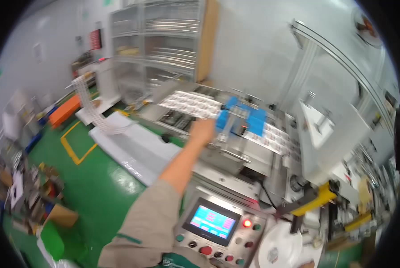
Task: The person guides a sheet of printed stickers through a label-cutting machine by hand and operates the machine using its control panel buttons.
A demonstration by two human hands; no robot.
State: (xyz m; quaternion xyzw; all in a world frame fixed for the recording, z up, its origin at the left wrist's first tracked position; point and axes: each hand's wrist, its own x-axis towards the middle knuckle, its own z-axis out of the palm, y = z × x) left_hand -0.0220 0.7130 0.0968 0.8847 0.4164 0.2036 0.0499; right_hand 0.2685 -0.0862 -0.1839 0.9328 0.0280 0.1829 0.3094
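My left hand (pixel 203 129) reaches over the machine, at the left edge of a blue sheet (pixel 256 121) and beside the near end of a printed label web (pixel 191 103). Motion blur hides its fingers, so I cannot tell whether it grips anything. A metal bracket (pixel 235 120) stands over the blue sheet, and the printed web comes out again on its right. At the bottom edge, a sliver of what looks like my right hand (pixel 308 265) shows beside a white roll (pixel 279 250); its fingers are out of frame.
A control panel with a lit screen (pixel 212 221) and buttons sits below the machine. Yellow-and-black arms (pixel 314 199) stick out at the right. A metal shelf (pixel 171 42) stands behind. On the left are a white trough (pixel 137 145), an orange object (pixel 65 110) and a green bin (pixel 52 239).
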